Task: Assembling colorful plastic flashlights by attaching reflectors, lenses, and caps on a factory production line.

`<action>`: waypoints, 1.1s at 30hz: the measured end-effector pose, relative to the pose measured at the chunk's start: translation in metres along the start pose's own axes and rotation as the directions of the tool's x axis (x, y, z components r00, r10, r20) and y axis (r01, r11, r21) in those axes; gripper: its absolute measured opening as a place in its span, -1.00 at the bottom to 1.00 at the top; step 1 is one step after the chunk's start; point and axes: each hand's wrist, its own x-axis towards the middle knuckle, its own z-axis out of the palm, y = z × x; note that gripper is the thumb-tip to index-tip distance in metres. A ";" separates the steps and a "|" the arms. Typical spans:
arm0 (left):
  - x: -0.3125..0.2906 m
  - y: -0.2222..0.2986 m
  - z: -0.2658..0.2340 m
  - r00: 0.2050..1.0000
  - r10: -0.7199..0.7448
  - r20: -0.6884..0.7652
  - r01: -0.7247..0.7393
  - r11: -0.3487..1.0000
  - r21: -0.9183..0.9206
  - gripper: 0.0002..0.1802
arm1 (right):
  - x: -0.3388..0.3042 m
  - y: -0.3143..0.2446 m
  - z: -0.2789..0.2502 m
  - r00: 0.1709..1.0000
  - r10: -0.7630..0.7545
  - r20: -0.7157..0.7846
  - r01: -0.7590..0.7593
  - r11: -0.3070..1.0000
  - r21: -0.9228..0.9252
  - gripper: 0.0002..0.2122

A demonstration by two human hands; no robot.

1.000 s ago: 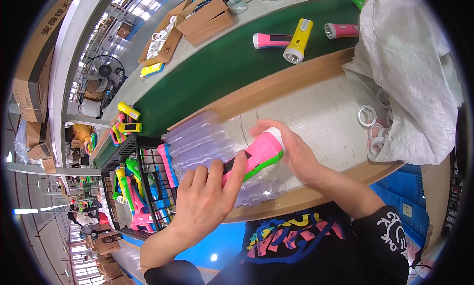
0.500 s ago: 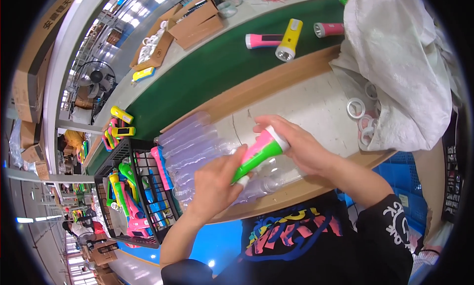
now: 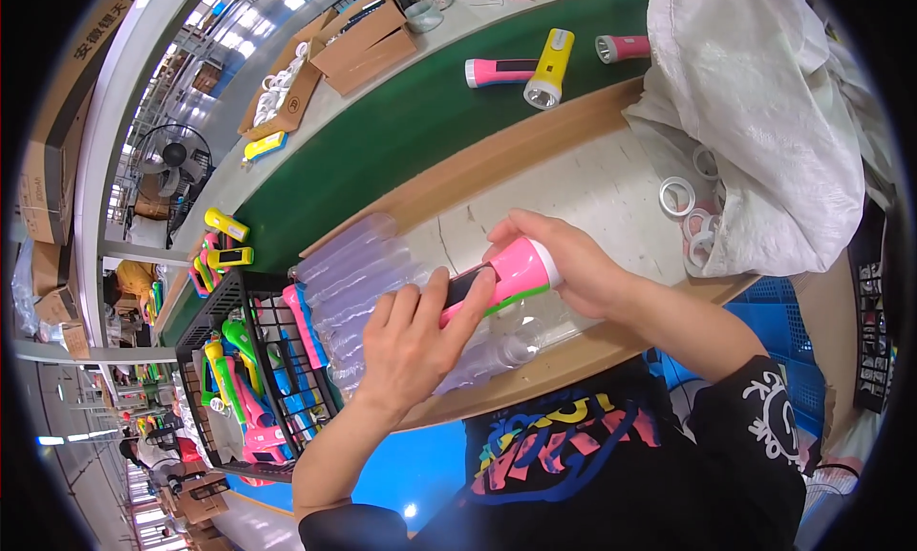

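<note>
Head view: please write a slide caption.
Left hand and right hand hold a pink-green flashlight near a black basket.

From the person's head, the left fisheye camera looks down past the shirt (image 3: 611, 503), with the left hand (image 3: 406, 346) and right hand (image 3: 568, 264) close below. The green belt (image 3: 382, 136) curves across farther off; beyond it, at left, seems a long room, too small to judge surely.

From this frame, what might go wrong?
1. Drop: the pink-and-green flashlight is in the left hand, the right hand at its white head; a slip might land it on the clear plastic pieces.
2. Scatter: white rings lie loose by the white sack; the right forearm might knock them.
</note>
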 end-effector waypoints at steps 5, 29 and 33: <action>-0.012 0.009 -0.013 0.953 -0.209 0.217 0.301 0.642 -0.705 -0.39 | -0.034 -0.003 0.007 0.577 -0.684 0.447 0.774 0.282 -0.567 -0.75; -0.004 0.010 0.007 0.962 -0.194 0.194 0.268 0.815 -0.514 -0.32 | -0.018 -0.007 -0.008 0.998 -0.043 0.055 0.043 0.999 0.006 -0.59; -0.001 0.014 -0.010 0.932 -0.066 0.357 0.349 0.435 -0.830 -0.27 | -0.029 0.009 -0.025 0.332 -0.675 0.659 0.931 0.125 -0.342 -0.66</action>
